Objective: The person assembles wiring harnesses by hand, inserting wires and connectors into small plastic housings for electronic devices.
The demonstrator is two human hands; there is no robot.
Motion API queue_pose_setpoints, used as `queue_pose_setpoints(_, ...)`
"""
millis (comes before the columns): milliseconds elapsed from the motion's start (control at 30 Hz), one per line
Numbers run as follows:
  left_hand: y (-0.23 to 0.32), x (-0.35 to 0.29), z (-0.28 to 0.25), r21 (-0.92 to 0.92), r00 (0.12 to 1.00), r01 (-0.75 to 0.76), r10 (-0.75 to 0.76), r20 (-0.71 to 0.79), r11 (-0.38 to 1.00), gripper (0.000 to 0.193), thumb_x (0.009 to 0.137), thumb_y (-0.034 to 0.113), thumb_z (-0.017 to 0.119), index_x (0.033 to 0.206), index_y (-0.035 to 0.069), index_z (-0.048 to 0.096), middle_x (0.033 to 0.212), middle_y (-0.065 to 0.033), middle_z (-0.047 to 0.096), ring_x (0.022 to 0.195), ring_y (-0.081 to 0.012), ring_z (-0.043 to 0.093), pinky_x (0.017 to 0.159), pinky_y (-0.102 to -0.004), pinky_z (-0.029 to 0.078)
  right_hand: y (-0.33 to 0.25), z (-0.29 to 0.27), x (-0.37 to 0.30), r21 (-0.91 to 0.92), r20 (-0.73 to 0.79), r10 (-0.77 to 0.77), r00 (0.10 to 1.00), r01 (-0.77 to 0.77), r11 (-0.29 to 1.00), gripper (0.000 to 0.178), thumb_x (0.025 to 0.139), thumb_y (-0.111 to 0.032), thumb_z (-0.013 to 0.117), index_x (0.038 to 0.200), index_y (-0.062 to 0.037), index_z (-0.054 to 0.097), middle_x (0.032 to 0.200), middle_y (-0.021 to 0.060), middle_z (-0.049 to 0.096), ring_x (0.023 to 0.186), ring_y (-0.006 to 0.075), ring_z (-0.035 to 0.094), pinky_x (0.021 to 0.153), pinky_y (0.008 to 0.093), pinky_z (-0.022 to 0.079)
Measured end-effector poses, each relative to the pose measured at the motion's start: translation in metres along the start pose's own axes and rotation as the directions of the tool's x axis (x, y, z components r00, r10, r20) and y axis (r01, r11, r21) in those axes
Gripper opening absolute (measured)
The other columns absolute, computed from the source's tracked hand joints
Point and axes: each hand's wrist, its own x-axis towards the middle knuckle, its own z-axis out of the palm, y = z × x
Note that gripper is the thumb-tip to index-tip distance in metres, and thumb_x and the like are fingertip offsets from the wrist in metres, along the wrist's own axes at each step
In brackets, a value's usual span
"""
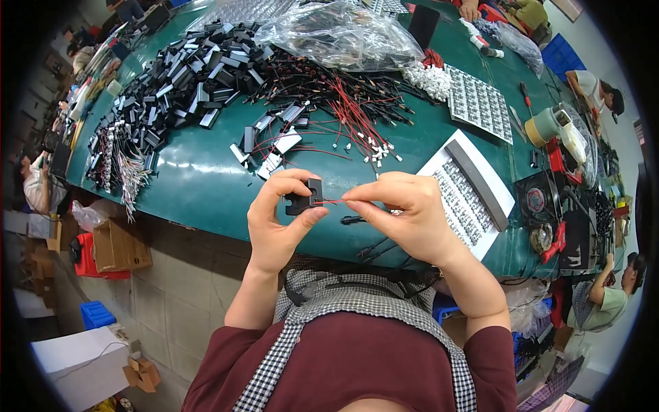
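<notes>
Between thumb and fingers, my left hand [276,213] grips a small black plastic housing [314,189] with notched cutouts. A thin red wire [331,202] runs from the housing toward the right. My right hand [405,209] pinches the wire's other end between thumb and forefinger; any connector there is hidden by the fingertips. Both hands are held above the near edge of the green table, a short gap apart. Just beyond them lie red wires with small white connectors [376,147] and a few black-and-white housings [274,141].
A large heap of black housings [199,75] covers the table's left, with bundled wires [123,161] beside it. Farther back are black-and-red cables [322,79] and a clear plastic bag [343,34]. At right sit component sheets [479,103], a white tray [439,161] and a tape roll [542,127]. Other people work around.
</notes>
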Motion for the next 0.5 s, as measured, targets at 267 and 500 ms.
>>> queue_pose_setpoints(267, 0.0023, 0.0024, -0.0008, 0.067, 0.999, -0.036, 0.035, 0.013, 0.997, 0.030, 0.067, 0.004, 0.075, 0.087, 0.002, 0.054, 0.102, -0.0138, 0.058, 0.095, -0.0203, 0.054, 0.085, -0.0303, 0.040, 0.0003, -0.0011, -0.0025, -0.152, -0.035, -0.118, 0.992, 0.112, 0.982, 0.013, 0.071, -0.003, 0.068, 0.083, -0.0083, 0.068, 0.055, 0.0020, 0.053, 0.046, 0.0142, 0.051, 0.039, 0.0246, 0.035)
queue_pose_setpoints(500, 0.0042, 0.0017, 0.0022, 0.107, 1.000, -0.011, 0.013, -0.019, 0.994, 0.029, 0.066, 0.002, 0.075, 0.087, 0.002, 0.054, 0.102, -0.0132, 0.058, 0.093, -0.0198, 0.054, 0.083, -0.0297, 0.040, -0.0078, -0.0035, -0.0081, -0.529, 0.078, -0.396, 0.915, 0.374, 0.761, 0.015, 0.068, -0.012, 0.068, 0.083, -0.0116, 0.066, 0.053, -0.0008, 0.043, 0.042, 0.0151, 0.047, 0.038, 0.0281, 0.035)
